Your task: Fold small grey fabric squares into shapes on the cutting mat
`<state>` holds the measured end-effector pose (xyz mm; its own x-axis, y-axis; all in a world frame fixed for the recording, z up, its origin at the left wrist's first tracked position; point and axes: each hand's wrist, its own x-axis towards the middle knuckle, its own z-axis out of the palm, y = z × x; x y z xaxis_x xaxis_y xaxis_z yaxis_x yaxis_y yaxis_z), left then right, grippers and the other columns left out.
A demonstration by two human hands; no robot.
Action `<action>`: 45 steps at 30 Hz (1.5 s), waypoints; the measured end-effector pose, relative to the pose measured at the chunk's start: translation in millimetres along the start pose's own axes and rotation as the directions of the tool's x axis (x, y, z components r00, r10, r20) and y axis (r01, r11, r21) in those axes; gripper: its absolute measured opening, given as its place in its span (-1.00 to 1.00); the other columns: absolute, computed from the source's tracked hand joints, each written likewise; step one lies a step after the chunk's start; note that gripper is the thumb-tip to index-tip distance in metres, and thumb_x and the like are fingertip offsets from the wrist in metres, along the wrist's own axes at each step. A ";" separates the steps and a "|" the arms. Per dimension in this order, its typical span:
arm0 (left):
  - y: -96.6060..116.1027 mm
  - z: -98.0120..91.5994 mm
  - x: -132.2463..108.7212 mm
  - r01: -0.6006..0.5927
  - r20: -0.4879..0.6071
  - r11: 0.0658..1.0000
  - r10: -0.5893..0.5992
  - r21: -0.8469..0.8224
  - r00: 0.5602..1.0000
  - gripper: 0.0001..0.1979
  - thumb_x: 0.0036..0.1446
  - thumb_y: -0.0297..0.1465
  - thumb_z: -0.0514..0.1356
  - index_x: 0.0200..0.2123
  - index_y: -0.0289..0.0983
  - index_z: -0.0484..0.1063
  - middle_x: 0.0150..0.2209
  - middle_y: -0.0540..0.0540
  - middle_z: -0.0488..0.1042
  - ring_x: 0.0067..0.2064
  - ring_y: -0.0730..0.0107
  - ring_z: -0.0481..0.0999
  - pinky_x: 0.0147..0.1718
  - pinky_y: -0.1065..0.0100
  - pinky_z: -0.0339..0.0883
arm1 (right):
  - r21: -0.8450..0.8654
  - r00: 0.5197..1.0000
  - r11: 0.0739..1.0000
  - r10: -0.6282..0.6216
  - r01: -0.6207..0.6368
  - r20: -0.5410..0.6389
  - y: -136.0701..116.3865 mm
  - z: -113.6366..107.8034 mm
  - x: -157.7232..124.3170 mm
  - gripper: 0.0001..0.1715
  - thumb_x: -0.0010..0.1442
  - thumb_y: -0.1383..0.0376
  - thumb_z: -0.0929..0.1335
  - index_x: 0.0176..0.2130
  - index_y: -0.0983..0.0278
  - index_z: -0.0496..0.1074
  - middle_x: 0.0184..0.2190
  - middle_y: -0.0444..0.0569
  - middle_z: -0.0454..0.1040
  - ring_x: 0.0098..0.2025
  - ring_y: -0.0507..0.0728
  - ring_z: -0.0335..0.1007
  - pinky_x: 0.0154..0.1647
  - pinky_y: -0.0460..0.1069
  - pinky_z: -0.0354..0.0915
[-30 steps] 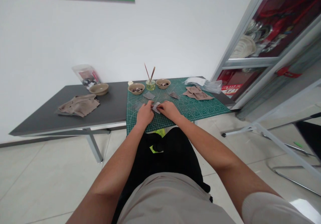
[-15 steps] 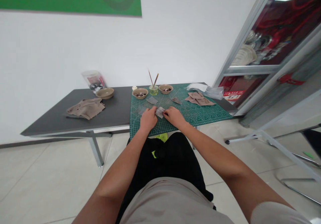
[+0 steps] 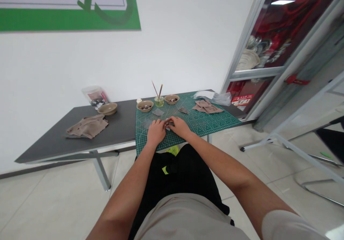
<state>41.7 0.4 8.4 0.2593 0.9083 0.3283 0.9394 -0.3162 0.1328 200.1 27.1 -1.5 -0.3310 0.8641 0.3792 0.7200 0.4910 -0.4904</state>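
Left hand [image 3: 156, 132]: on the green cutting mat [image 3: 206, 126] near its near edge, fingers curled toward the right hand.

Right hand [image 3: 179, 126]: on the same mat, just right of the left hand, fingers angled inward to meet it.

Grip: together — the fingers of both hands close on a small grey piece [image 3: 169, 124] from 2 sides. The fingers hide most of it, so its exact shape cannot be told.

Held piece location: between the hands, just above the mat, near the mat's middle.

Nearby sheets: 3 small grey sheets lie flat on the mat. 1 grey sheet [image 3: 146, 124] lies just left of the left hand, 1 grey sheet [image 3: 158, 112] lies ahead of the hands, and 1 grey sheet [image 3: 183, 110] lies ahead and to the right.

Far edge of mat: 2 tan bowls [image 3: 145, 106] [image 3: 172, 99] hold small dark pieces. A glass jar [image 3: 159, 102] stands between them, with 2 thin brushes [image 3: 157, 90] leaning in it.

Right of mat: a crumpled taupe cloth [image 3: 206, 107] lies on the mat's right end, just before a plastic bag [image 3: 222, 99].

Left of mat: a dark grey table [image 3: 119, 132] carries a second taupe cloth [image 3: 87, 126] and a third tan bowl [image 3: 107, 108].
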 end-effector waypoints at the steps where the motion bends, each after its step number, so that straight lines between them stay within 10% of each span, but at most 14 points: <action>1: 0.2 0.0 0.1 0.001 0.000 1.000 -0.001 0.001 1.000 -0.63 0.30 -0.34 -0.05 0.08 -0.20 0.40 -0.09 -0.20 0.44 -0.02 0.10 0.34 -0.09 0.18 0.25 | 0.026 1.000 1.000 -0.005 0.005 0.003 0.6 -0.7 -1.6 -0.63 0.18 0.26 0.41 -0.02 0.27 0.38 -0.14 0.01 0.53 -0.01 0.17 0.36 0.01 0.04 0.24; 14: -6.3 7.7 4.1 0.061 -0.104 0.987 -0.077 -0.149 0.992 -0.84 0.25 -0.33 0.06 -0.16 -0.24 0.36 -0.15 -0.18 0.45 -0.06 0.11 0.37 -0.07 0.16 0.27 | -0.039 0.998 0.999 -0.016 0.018 0.067 5.1 -3.3 2.5 -0.31 0.14 0.15 0.43 0.15 0.42 0.28 0.08 0.22 0.42 0.13 0.28 0.27 0.15 0.16 0.16; 21: -12.1 8.8 3.4 0.091 -0.165 0.931 -0.158 -0.353 0.973 -0.86 0.22 -0.31 0.08 -0.18 -0.21 0.33 -0.20 -0.17 0.47 -0.11 0.10 0.42 -0.10 0.14 0.30 | 0.146 0.953 0.949 0.255 -0.279 0.161 1.3 -13.2 22.0 -0.12 -0.17 0.34 0.56 0.12 0.38 0.30 -0.02 0.14 0.49 -0.08 0.19 0.44 -0.05 0.02 0.29; 27: -15.0 12.7 3.2 0.082 -0.212 0.908 -0.182 -0.410 0.960 -0.84 0.21 -0.31 0.09 -0.18 -0.23 0.34 -0.21 -0.17 0.46 -0.11 0.12 0.42 -0.09 0.14 0.32 | 0.278 0.953 0.915 0.304 -0.292 -0.001 12.3 -23.6 28.6 -0.73 -0.03 0.30 0.44 -0.27 0.35 0.46 -0.38 -0.08 0.49 -0.34 0.09 0.37 -0.29 -0.06 0.23; 30: -15.7 13.5 2.1 0.081 -0.226 0.896 -0.196 -0.436 0.954 -0.83 0.21 -0.29 0.10 -0.19 -0.23 0.34 -0.22 -0.15 0.46 -0.13 0.16 0.44 -0.09 0.15 0.33 | 0.276 0.918 0.913 0.356 -0.302 -0.173 21.9 -30.4 23.5 -0.63 -0.02 0.15 0.45 -0.25 0.33 0.45 -0.41 -0.12 0.45 -0.38 0.07 0.31 -0.31 -0.06 0.19; 45: -10.7 4.6 -4.0 0.145 -0.135 0.867 -0.236 -0.477 0.962 -0.89 0.16 -0.34 0.15 -0.22 -0.19 0.36 -0.25 -0.08 0.53 -0.18 0.23 0.51 -0.18 0.26 0.32 | -0.110 0.960 0.968 0.201 -0.225 -0.192 21.5 -48.4 43.3 -0.62 0.28 0.20 0.30 0.02 0.35 0.38 -0.10 0.14 0.47 -0.07 0.22 0.40 -0.04 0.04 0.25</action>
<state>31.6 1.5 1.4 -0.0019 0.9118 0.4106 0.7446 -0.2728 0.6093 230.8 69.7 42.3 -0.0557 0.9075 0.4163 0.8389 0.2686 -0.4734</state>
